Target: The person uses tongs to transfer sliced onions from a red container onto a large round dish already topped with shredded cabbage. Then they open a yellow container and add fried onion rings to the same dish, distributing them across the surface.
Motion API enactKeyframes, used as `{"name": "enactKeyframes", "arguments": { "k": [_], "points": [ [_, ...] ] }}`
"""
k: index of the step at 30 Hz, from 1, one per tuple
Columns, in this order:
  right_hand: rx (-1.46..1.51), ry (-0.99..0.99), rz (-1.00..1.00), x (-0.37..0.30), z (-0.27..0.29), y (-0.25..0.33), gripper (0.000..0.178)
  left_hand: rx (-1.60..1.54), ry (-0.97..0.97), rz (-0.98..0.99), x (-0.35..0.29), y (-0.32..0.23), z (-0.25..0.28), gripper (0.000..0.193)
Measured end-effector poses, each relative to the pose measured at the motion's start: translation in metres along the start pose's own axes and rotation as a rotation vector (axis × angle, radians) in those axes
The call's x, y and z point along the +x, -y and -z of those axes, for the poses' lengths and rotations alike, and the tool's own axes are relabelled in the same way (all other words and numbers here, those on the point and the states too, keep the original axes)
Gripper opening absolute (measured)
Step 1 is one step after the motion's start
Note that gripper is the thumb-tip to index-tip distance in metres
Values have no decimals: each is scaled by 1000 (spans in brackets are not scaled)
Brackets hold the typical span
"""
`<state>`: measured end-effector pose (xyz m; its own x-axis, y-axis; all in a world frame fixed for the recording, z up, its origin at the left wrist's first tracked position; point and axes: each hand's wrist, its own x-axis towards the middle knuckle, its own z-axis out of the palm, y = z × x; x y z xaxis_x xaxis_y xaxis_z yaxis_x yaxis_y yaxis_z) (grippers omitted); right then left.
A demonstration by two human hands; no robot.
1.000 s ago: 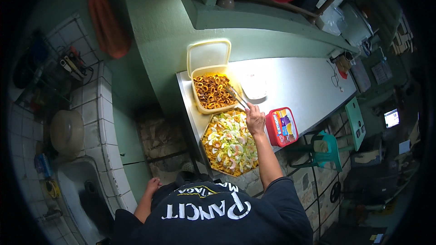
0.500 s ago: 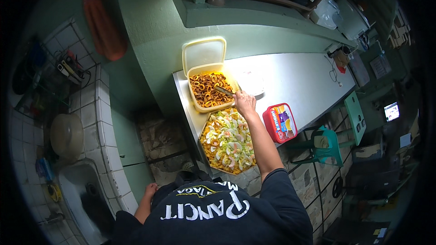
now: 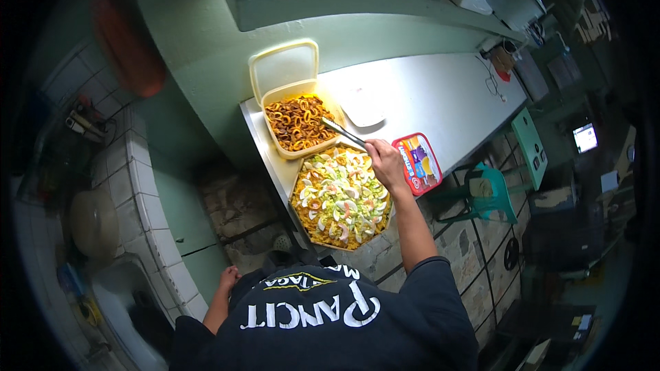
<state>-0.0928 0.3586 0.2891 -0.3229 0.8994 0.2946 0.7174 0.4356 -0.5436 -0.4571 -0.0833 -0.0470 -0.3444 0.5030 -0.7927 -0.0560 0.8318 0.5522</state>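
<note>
My right hand (image 3: 386,163) is closed around the handle of metal tongs (image 3: 346,133). The tongs' tips are over the right side of dark brown sauced squid rings (image 3: 295,122), which fill a pale yellow plastic container (image 3: 294,153). Its hinged-back lid (image 3: 283,67) leans against the wall. In front of the container lies an octagonal tray of orange noodles (image 3: 347,199), topped with sliced egg and shredded greens. My left hand (image 3: 230,277) is down beside my body, fingers curled, with nothing visible in it.
A red tub (image 3: 418,163) with a printed lid stands right of my right hand. Behind the tongs is a glaring white flat item (image 3: 362,108) on the white table (image 3: 440,89). A tiled counter (image 3: 155,216) with a sink is at left; a green chair (image 3: 481,192) stands at right.
My right hand has drawn back toward me and to the right, pulling the tongs from deep over the squid to the container's right side. The whole view has shifted a little.
</note>
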Motion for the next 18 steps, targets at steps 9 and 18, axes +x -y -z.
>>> {"name": "enactKeyframes", "arguments": {
  "k": [9, 18],
  "points": [
    [389, 81, -340, -134, 71, -28, 21, -13, 95, 133, 13, -28, 4, 38],
    [847, 190, -681, -165, 59, -39, 28, -19, 109, 77, 16, -44, -3, 38]
  ]
}}
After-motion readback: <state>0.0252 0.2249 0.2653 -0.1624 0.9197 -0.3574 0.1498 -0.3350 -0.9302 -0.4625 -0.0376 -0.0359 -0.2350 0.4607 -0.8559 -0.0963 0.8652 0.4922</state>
